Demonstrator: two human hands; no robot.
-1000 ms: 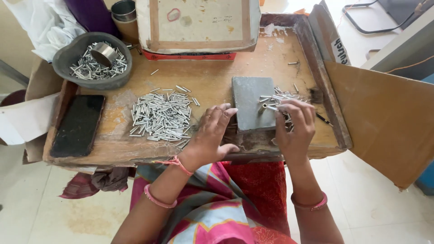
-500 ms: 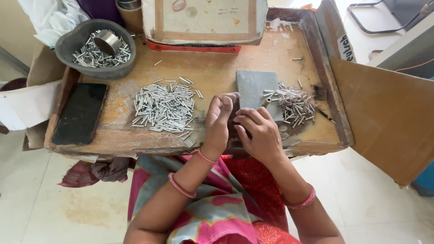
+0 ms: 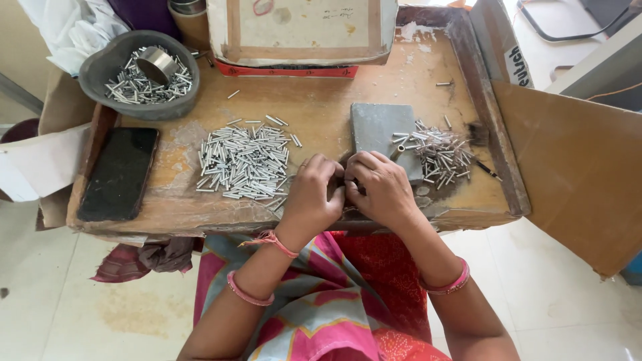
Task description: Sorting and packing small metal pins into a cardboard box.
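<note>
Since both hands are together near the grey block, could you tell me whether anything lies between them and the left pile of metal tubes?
Nothing visible: only bare wood separates the left hand from the tubes.

A dark phone [image 3: 119, 173] lies flat at the left end of the tabletop [image 3: 321, 90], its black screen blank and facing up. At the far edge stands a pale cardboard box [image 3: 301, 30] with brown tape strips, small handwritten marks and a red band along its lower edge. On the right, a brown cardboard flap [image 3: 575, 167] stands open, with a white printed label [image 3: 518, 65] on its upper strip.
</note>
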